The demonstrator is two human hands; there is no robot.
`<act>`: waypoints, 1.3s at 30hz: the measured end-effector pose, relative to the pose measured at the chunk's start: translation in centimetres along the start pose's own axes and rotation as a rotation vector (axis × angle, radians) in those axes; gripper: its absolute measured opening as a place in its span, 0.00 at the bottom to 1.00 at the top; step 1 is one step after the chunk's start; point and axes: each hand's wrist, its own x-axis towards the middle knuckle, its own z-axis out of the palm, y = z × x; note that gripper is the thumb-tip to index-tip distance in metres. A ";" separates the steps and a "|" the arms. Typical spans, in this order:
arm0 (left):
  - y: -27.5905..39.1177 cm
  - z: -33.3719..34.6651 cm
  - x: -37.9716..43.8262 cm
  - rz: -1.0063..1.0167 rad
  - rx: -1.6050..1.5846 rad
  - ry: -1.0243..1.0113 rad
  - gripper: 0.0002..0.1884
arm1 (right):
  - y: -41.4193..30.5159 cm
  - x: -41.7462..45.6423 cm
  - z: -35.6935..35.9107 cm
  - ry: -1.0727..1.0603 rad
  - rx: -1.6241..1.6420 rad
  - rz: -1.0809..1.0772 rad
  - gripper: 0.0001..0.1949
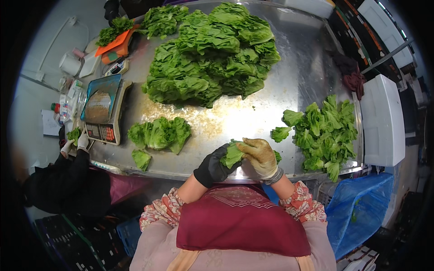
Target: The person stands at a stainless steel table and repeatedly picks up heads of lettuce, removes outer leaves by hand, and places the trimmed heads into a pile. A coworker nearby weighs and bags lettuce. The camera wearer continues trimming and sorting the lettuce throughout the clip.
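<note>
My left hand (214,166), in a black glove, is closed around a small head of leafy lettuce (233,155) just above the table's near edge. On its right side my right hand (260,157), in a stained pale glove with a grey cuff, has its fingers on the same leaves. A bit of green leaf (277,157) shows beside the right glove. Lettuce heads (161,132) lie in a row to the left, with a loose leaf (141,159) below them. Loose lettuce leaves (325,135) are heaped at the right. A large stack of lettuce (213,57) stands farther back.
The metal table (298,81) has a raised rim. A weighing scale (103,111) stands left, near a co-worker's gloved hands (82,140) holding greens. An orange scale (117,47) bears lettuce farther back. Right of the table are a white box (383,120) and a blue plastic bag (361,206).
</note>
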 end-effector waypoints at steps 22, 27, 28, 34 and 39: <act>5.8 -6.1 -5.9 0.602 0.457 0.520 0.23 | 2.1 1.1 9.4 -0.185 1.498 1.012 0.25; 7.7 -6.5 -9.3 0.675 0.621 0.725 0.23 | 0.7 3.2 13.7 -0.391 1.337 1.222 0.20; 7.5 -6.5 -9.8 0.664 0.628 0.736 0.23 | 0.7 3.6 14.3 -0.435 1.231 1.228 0.15; 5.6 -6.8 -11.0 0.669 0.499 0.593 0.27 | 2.4 5.6 14.1 -0.142 0.988 1.248 0.10; 4.6 -6.1 -9.3 0.549 0.580 0.575 0.28 | 1.3 8.3 15.5 -0.331 0.901 1.150 0.12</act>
